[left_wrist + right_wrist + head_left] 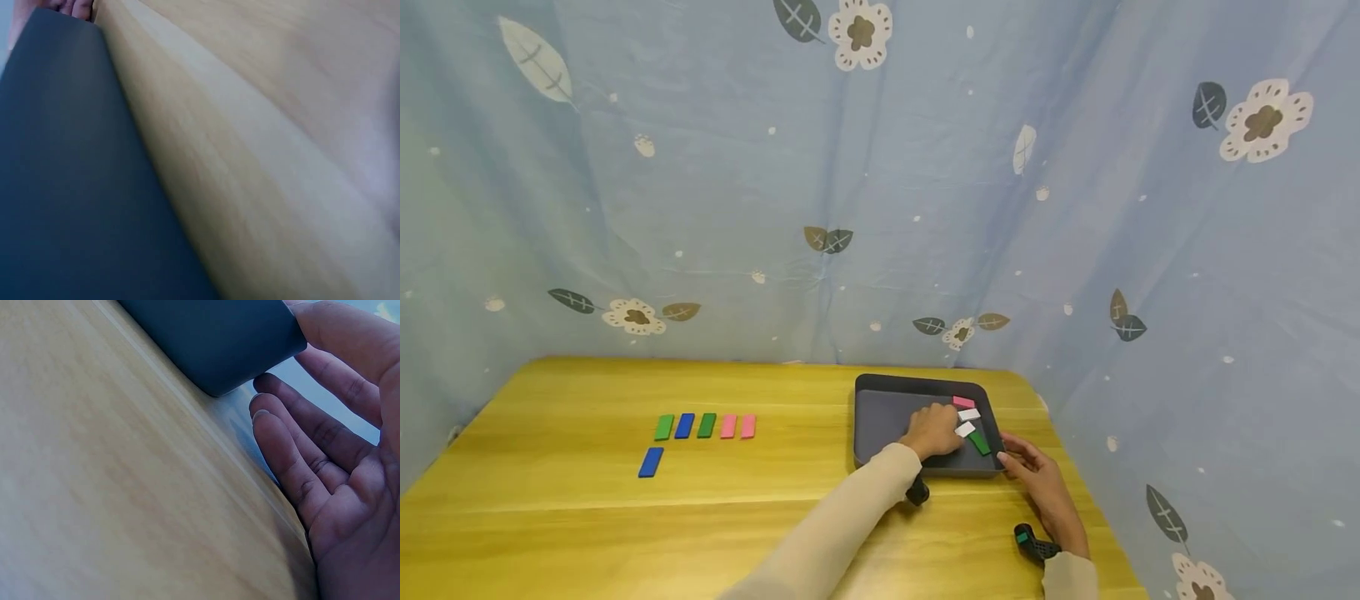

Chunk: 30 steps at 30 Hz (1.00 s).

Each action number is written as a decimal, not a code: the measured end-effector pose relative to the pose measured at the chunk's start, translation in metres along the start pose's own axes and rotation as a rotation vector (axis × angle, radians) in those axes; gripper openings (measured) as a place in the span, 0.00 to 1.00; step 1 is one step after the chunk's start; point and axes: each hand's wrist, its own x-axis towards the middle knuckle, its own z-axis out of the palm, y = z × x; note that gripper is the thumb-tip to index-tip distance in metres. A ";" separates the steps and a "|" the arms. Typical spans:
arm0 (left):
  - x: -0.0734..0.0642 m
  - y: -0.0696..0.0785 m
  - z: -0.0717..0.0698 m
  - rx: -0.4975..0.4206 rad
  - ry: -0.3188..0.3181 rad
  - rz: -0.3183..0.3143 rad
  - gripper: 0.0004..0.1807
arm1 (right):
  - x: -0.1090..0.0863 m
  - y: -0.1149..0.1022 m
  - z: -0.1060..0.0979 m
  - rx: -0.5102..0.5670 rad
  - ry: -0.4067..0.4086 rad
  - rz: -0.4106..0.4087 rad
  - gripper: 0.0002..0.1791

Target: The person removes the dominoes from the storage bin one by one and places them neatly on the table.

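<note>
A dark grey tray (880, 467) stands toward the right of the table. My left hand (934, 429) reaches over its near wall, knuckles up, fingertips hidden beneath; I cannot tell whether they grip anything. Just right of that hand lie a pink tile (963, 402), a white tile (969, 414), another white tile (965, 429) and a dark green tile (979, 442). My right hand (1033, 477) holds the tray's near right corner between thumb and forefinger. In the right wrist view, the other fingers (278, 434) extend loosely below that corner.
At the left of the wooden table (587, 525), a row holds a light green tile (664, 427), a blue tile (684, 426), a green tile (707, 426) and two pink tiles (728, 427). Another blue tile (651, 462) lies nearer. A patterned curtain (737, 183) hangs behind and to the right.
</note>
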 end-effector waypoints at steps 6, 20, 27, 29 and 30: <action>-0.006 -0.006 -0.018 -0.025 -0.145 0.031 0.18 | 0.000 -0.004 -0.007 -0.021 -0.007 -0.037 0.31; -0.003 -0.027 -0.019 -0.178 -0.290 0.129 0.30 | 0.000 -0.003 0.002 0.012 0.000 0.007 0.32; -0.002 -0.029 -0.017 -0.237 -0.269 0.137 0.24 | 0.000 -0.005 0.001 -0.005 0.010 0.009 0.31; -0.003 -0.031 -0.017 -0.243 -0.260 0.142 0.24 | 0.001 -0.006 0.001 -0.005 0.006 0.009 0.31; -0.003 -0.032 -0.017 -0.247 -0.252 0.145 0.24 | 0.001 -0.006 0.001 -0.006 0.004 0.012 0.31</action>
